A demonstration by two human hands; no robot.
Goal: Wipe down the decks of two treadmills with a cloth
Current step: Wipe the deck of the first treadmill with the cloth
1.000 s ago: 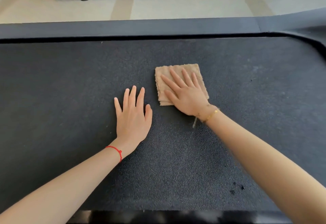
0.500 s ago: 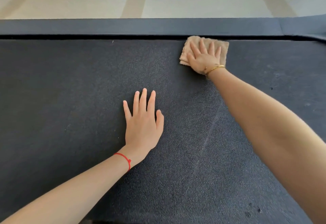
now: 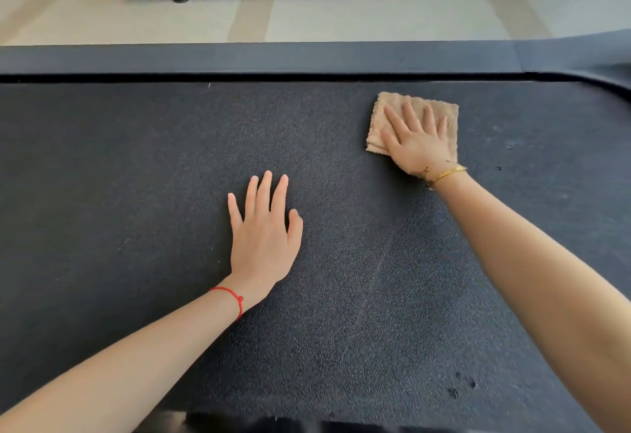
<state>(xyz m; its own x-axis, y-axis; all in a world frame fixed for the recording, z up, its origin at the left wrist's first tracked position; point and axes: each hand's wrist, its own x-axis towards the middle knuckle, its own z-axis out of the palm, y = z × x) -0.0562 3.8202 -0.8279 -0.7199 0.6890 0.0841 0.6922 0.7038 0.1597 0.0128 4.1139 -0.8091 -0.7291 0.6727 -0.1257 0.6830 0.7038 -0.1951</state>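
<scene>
Treadmill deck (image 3: 136,193): dark, textured; far edge near the cloth (image 3: 415,108). Cloth: tan, folded, under flat right hand (image 3: 418,142). Left hand (image 3: 263,238) flat on deck, well apart.

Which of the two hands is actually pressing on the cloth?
The right hand, the one with the gold bracelet, lies flat on the tan cloth. The left hand, with the red string, rests on bare belt.
</scene>
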